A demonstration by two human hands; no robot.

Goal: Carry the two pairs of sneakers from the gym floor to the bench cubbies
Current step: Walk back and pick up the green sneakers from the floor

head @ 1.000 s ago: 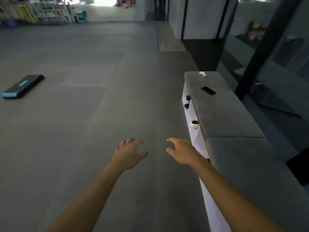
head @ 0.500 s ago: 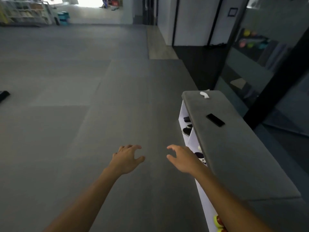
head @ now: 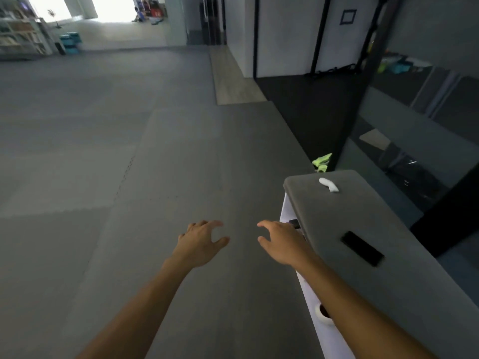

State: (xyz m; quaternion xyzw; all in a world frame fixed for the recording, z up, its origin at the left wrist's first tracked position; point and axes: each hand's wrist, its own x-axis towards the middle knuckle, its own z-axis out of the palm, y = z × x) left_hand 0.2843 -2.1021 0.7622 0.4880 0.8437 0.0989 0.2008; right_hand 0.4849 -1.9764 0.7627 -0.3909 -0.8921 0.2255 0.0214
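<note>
Both of my arms reach forward over the grey gym floor. My left hand (head: 201, 242) is open, fingers spread, holding nothing. My right hand (head: 281, 242) is also open and empty, just left of the bench (head: 363, 221). The bench has a grey padded top over white cubbies (head: 308, 294) on its left face. A dark shoe tip (head: 294, 223) peeks from a cubby behind my right fingers. A white sneaker (head: 322, 313) shows in a lower cubby beside my right forearm. No sneakers lie on the visible floor.
A black phone (head: 361, 248) and a small white object (head: 328, 184) lie on the bench top. A lime-green cloth (head: 322, 161) sits past the bench's far end. Glass partitions and dark frames run along the right. Teal blocks (head: 70, 42) and shelving stand far left.
The view has tilted up and moved forward along the bench. The black step platform on the left has left the frame. Both hands stay open and empty.
</note>
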